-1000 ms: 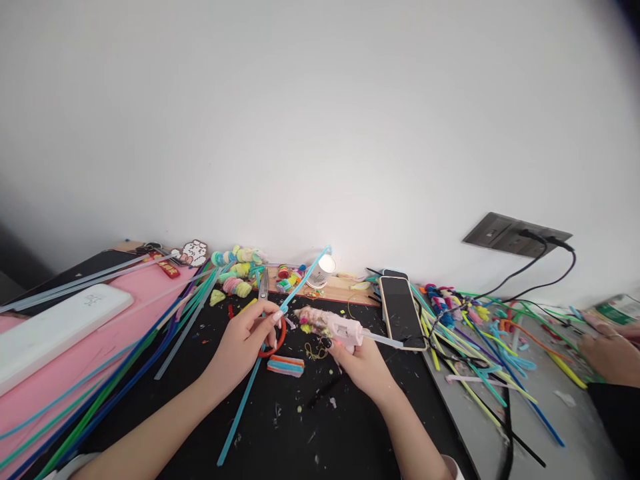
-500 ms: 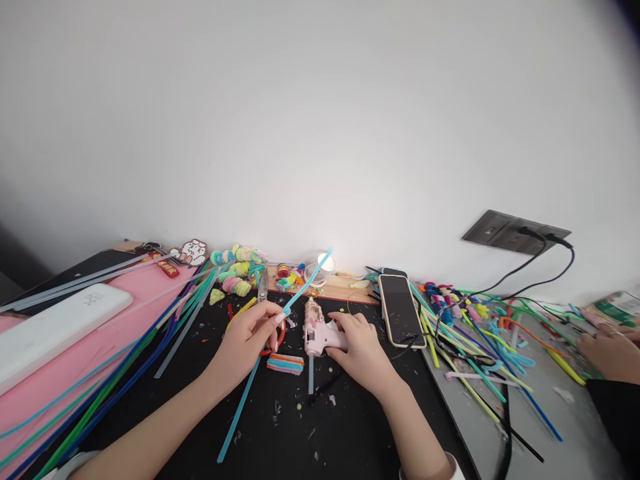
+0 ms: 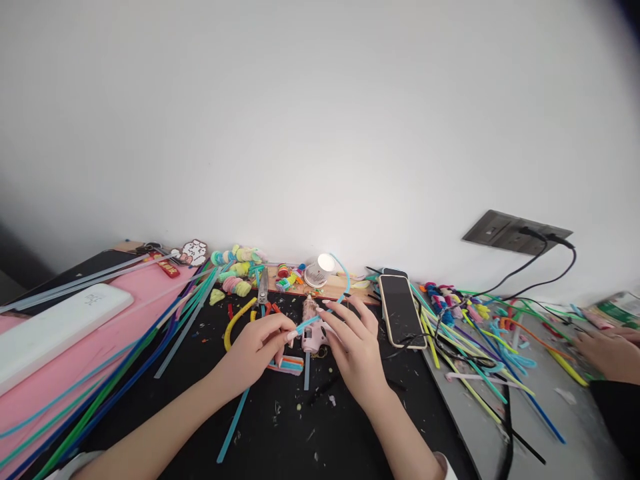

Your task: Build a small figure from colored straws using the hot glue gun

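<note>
Hands meet over the middle of the black surface [image 3: 310,433]. A light-blue pipe cleaner [image 3: 309,323] is pinched between thumb and fingertips of the left hand [image 3: 260,347], the grip closed narrow on it. From that pinch the strand is seen running down and left across the surface, and up and right, where it is bent into an arc ending near a small white cup [image 3: 320,269] by the wall. The right hand [image 3: 353,347] is laid with fingers spread and loosely curved over the same strand just right of the left pinch; its fingertips touch it, though whether it is truly clamped cannot be told.

Directly under and between the two hands a pink glue gun [image 3: 314,331] is lying, nozzle pointed away from the person, a clear glue stick poking out toward the near edge. Just below the left fingertips a small striped block of pipe-cleaner pieces [image 3: 290,363] is seen. Beyond the left hand scissors [image 3: 263,288] and a curved yellow pipe cleaner [image 3: 235,322] are lying. To the right of the right hand a phone [image 3: 399,310] is lying face up, and farther right a tangle of coloured pipe cleaners [image 3: 480,340]. At the far right edge another person's hand [image 3: 607,353] is resting on the grey surface.
</note>
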The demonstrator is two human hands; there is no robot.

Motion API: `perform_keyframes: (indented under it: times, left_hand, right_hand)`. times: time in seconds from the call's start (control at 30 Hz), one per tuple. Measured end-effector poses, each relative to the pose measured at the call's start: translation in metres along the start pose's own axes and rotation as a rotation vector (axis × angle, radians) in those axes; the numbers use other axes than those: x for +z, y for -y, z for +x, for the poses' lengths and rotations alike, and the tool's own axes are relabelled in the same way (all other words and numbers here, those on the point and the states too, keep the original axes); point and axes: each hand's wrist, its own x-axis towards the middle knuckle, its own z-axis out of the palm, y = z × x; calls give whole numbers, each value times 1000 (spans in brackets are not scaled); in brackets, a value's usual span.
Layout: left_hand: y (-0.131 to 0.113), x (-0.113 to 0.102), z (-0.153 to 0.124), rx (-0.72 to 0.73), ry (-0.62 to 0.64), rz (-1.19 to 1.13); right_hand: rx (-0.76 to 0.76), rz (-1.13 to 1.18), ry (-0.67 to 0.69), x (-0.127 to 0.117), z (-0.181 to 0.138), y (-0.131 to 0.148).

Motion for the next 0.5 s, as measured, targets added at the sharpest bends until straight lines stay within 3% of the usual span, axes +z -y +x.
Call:
perform_keyframes:
  times: [0.17, 0.5]
  left_hand:
    - [6, 0, 2, -57, -22, -133]
    - [13, 2, 3, -49, -54, -237]
  right_hand:
    - [18, 78, -66, 1, 1, 1]
    - [95, 310, 26, 4, -2, 8]
